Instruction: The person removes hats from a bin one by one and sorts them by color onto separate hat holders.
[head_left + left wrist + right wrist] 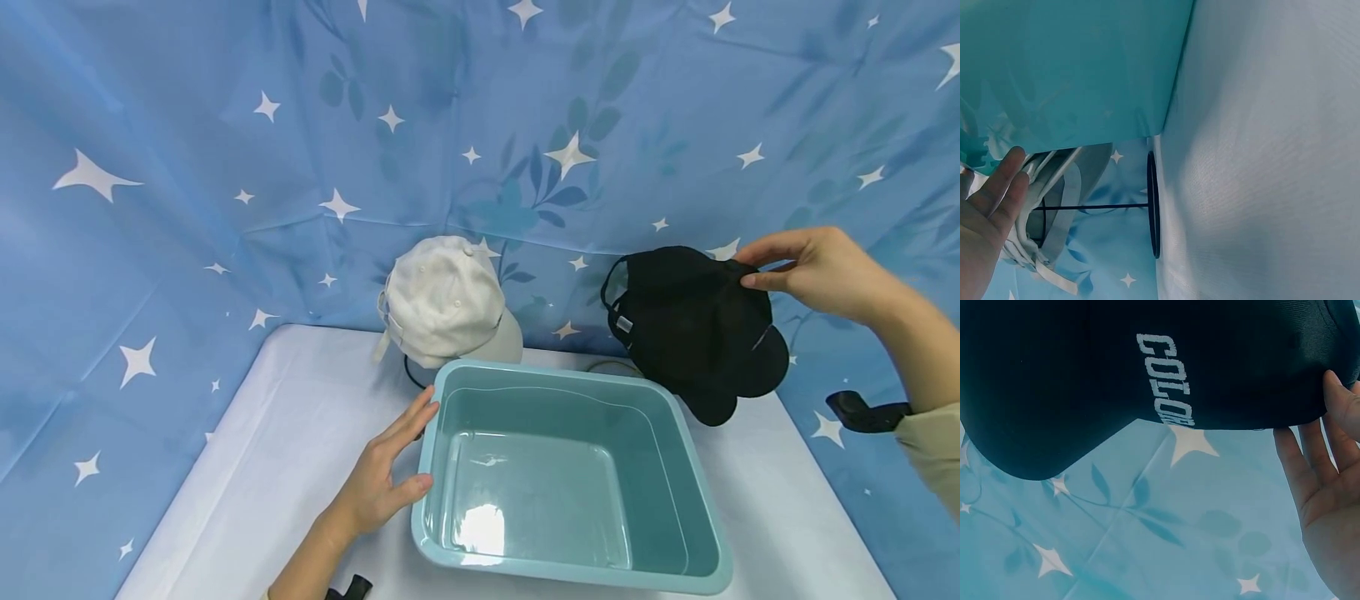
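Note:
My right hand [810,271] pinches the edge of the black baseball cap [682,325] between thumb and fingers, up behind the basin's right back corner. A strap loop and a small white tag show at the cap's left, and two rounded black lobes hang at its lower right. White embroidered letters run across it in the right wrist view. My left hand [382,475], fingers extended, rests against the left rim of a light blue plastic basin [570,575]. Inside the basin only its shiny bottom shows. A white baseball cap [446,300] sits behind the basin's left back corner.
The white cap rests on a thin black wire stand [1104,207] with a ring base. A thin curved wire [611,363] shows below the black cap. A white-covered table [315,400] carries the basin, and a blue star-patterned cloth [187,100] hangs behind and beside it.

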